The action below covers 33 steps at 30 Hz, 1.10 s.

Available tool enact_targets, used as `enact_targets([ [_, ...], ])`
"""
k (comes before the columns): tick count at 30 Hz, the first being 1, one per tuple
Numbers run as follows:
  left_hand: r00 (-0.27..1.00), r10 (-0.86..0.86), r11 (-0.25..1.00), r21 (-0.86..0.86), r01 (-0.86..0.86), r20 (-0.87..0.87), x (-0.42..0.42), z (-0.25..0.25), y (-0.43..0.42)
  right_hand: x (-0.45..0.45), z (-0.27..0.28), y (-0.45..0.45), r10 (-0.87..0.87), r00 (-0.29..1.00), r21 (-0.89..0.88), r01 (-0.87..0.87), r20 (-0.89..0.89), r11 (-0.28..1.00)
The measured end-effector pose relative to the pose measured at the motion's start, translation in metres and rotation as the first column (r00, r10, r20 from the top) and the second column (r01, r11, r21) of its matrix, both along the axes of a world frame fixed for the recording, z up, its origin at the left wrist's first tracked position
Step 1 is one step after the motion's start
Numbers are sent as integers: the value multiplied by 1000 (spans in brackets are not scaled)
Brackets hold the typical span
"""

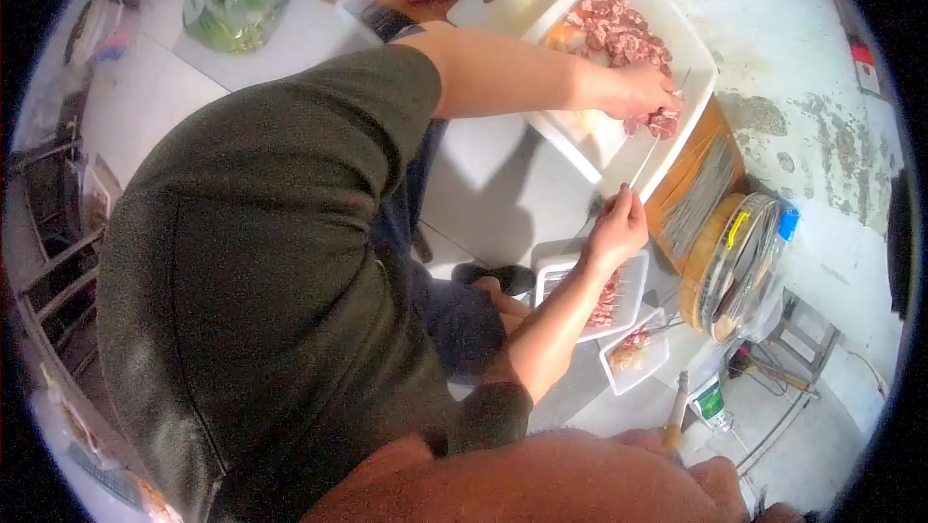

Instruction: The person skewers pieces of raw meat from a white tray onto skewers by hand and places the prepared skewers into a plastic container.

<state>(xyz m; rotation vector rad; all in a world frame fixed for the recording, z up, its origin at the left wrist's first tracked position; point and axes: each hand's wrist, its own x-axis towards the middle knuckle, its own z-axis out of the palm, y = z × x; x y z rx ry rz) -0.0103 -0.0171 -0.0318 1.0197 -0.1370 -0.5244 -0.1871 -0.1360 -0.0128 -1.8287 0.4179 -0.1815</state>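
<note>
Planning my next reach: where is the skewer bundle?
Head view, right of centre: the skewer bundle lies on the wooden board, between the white tub and the round container.

The wide tub [700, 73] is white plastic, smooth with a soft sheen; the meat [619, 28] looks moist and glossy. The skewer [653, 152] is thin and smooth, and the grey rods [704, 187] look like dull metal. Under them lies an orange-brown wooden board [717, 136]. The shirt [261, 262] is matt cloth, the greens bag [242, 3] clear, crinkled plastic, the wall [773, 59] rough and flaking.
</note>
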Motion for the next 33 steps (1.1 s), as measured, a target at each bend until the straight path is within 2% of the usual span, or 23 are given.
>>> enact_targets([
  [3, 999, 0, 999, -33, 2, 40, -5, -6, -4, 1, -2, -4, 19, 1000, -49, -19, -2, 999],
  [4, 998, -39, 999, -32, 41, 44, -5, -8, -4, 2, -4, -6, 23, 1000, 13, -23, -9, 1000],
  [6, 992, -115, 993, -33, 117, 58, -2, -11, -6, 4, -4, -8, 3, 1000, -64, -2, 11, 998],
  [7, 984, -153, 988, 17, 152, 88, 3, -12, -4, 4, -4, -10, -18, 1000, -36, 19, 16, 999],
  [8, 988, -140, 990, 11, 139, 69, 7, -12, -1, 3, 3, -10, -24, 1000, -121, 24, -6, 992],
  [10, 993, -114, 993, 6, 114, 32, 25, -19, 7, 5, -5, -31, 16, 999, -160, -10, 37, 987],
  [11, 978, -142, 988, 76, 131, 154, 47, -38, 8, 3, -1, -33, -23, 1000, -175, 26, 19, 984],
  [12, 944, -164, 954, 289, 78, 287, 66, -52, 11, 1, 3, -34, -59, 998, -111, 57, -22, 992],
  [13, 888, -216, 876, 482, -7, 405, 85, -66, 17, -1, 7, -33, -66, 998, -156, 62, -22, 986],
  [15, 737, -386, 612, 752, -246, 555, 113, -88, 31, -6, 6, -39, -55, 998, -183, 48, -32, 982],
  [17, 556, -615, 267, 812, -520, 559, 119, -93, 45, -9, 8, -42, -37, 999, -202, 31, -26, 979],
  [20, 651, -727, -31, 938, -346, 216, 99, -91, 60, -14, 11, -47, -33, 999, -193, 31, -10, 981],
  [23, 652, -722, -72, 913, -403, 231, 47, -77, 77, -18, 10, -51, -32, 999, -204, 30, -3, 979],
  [26, 814, -548, -159, 931, -330, 195, 19, -70, 72, -23, 13, -53, -42, 999, -177, 37, -29, 984],
  [27, 793, -568, -140, 924, -355, 219, 20, -70, 72, -24, 14, -53, -49, 998, -157, 42, -41, 987],
  [30, 727, -623, -82, 901, -426, 287, 33, -74, 78, -27, 10, -54, -35, 997, -151, 46, 76, 987],
  [33, 736, -590, -29, 901, -432, 333, 39, -90, 74, -28, 6, -55, -43, 997, -190, 55, 68, 980],
])
